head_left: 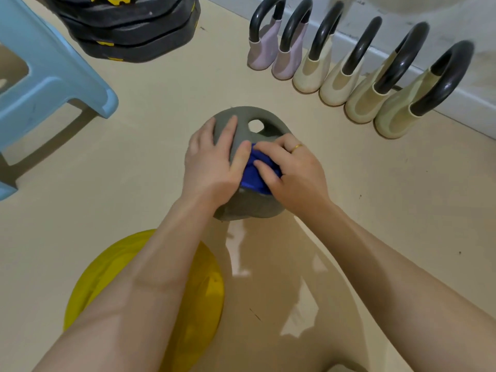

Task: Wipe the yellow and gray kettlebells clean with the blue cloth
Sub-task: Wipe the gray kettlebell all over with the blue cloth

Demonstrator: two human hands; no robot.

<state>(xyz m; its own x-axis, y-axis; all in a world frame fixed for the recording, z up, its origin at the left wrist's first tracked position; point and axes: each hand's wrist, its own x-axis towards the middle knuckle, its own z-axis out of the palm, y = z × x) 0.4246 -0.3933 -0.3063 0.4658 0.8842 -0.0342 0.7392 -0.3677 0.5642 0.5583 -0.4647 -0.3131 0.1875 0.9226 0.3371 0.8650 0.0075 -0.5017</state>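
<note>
The gray kettlebell (248, 122) sits on the floor in the middle of the view, its handle hole facing up. My left hand (212, 159) lies flat on its left side and holds it steady. My right hand (290, 170), with a gold ring, presses the bunched blue cloth (253, 174) against the kettlebell's near top surface. The yellow kettlebell (204, 296) stands on the floor nearer to me at lower left, largely hidden under my left forearm.
A row of small kettlebells with black handles (357, 76), pink then cream, lines the white wall at upper right. A light blue plastic stool (53, 76) stands at left. Stacked black weights (128, 30) sit at the top.
</note>
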